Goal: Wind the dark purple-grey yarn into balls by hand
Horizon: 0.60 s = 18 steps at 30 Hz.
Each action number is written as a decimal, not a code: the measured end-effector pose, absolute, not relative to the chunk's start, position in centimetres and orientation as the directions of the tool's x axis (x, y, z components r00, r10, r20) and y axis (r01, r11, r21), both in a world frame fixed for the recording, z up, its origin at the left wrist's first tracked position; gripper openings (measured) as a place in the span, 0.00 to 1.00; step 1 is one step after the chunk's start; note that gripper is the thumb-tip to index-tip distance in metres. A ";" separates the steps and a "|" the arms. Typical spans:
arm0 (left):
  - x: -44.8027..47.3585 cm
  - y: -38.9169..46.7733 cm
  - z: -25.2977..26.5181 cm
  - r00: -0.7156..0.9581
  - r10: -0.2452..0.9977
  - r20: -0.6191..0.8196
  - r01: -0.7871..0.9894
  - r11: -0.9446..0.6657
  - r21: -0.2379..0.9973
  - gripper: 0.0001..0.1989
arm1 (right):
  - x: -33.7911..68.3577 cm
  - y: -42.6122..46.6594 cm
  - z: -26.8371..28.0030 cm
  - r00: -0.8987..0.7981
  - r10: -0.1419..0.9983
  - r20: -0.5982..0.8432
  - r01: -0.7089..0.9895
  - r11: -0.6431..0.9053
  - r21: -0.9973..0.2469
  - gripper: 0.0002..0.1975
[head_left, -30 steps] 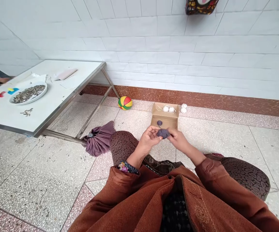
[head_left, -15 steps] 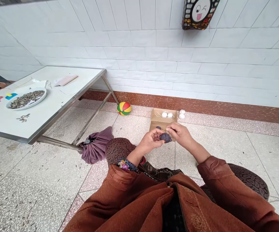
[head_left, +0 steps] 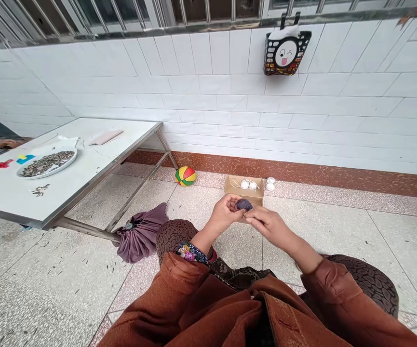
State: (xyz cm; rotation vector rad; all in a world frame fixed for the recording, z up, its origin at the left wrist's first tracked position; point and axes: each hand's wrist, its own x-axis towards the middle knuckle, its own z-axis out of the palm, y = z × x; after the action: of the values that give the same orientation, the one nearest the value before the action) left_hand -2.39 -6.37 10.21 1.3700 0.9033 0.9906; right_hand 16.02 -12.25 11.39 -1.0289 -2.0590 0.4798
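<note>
A small ball of dark purple-grey yarn [head_left: 243,204] sits in the fingers of my left hand [head_left: 224,213], held over the near part of an open cardboard box [head_left: 255,194]. My right hand [head_left: 269,224] is closed in a pinch at the ball's near right side. The strand in its fingertips is too fine to make out now. Inside the box lie two white yarn balls [head_left: 248,184] with a loose white end. Two more white balls [head_left: 270,183] rest on the floor just right of it.
To the left stands a white table [head_left: 85,164] with a plate of seeds [head_left: 47,164]. A purple cloth bundle [head_left: 141,233] lies by its leg, and a colourful ball [head_left: 185,176] is near the wall. A black basket [head_left: 287,53] hangs on the tiles. Another person's hand [head_left: 11,143] shows at far left.
My right hand has come down from above the yarn ball to its near right side. The yarn ball has turned in my left hand. The view has tilted up, showing window bars.
</note>
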 end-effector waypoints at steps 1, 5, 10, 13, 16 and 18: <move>-2.4 -6.5 10.4 0.368 0.928 0.062 -0.013 -0.061 0.998 0.19 | 16.4 -11.5 12.1 -0.352 0.796 0.493 0.512 0.604 -0.610 0.12; -2.4 -7.6 11.2 0.487 0.869 0.092 -0.012 -0.098 0.995 0.18 | 17.9 -8.4 12.2 -0.264 0.829 0.492 0.524 0.552 -0.649 0.11; -2.1 -8.1 11.2 0.433 0.900 0.056 -0.207 0.039 0.978 0.24 | 16.7 -8.5 8.0 -0.185 0.915 0.360 0.473 0.404 -0.783 0.11; -2.0 -7.6 10.6 0.323 0.946 0.031 -0.256 0.056 0.965 0.24 | 15.2 -10.9 6.9 -0.239 0.903 0.357 0.472 0.429 -0.770 0.13; -2.3 -7.2 10.2 0.271 0.962 0.014 -0.185 0.038 0.982 0.22 | 14.9 -12.8 8.3 -0.355 0.847 0.397 0.442 0.526 -0.727 0.13; -2.7 -7.3 10.1 0.301 0.954 -0.005 -0.109 0.040 0.993 0.22 | 15.7 -12.9 10.1 -0.355 0.818 0.452 0.434 0.573 -0.696 0.12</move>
State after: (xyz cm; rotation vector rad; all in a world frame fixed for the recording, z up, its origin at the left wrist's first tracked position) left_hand -2.71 -7.31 10.08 1.2383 0.9134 1.0190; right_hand 15.68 -12.91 10.13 -1.0019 -1.9885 0.5968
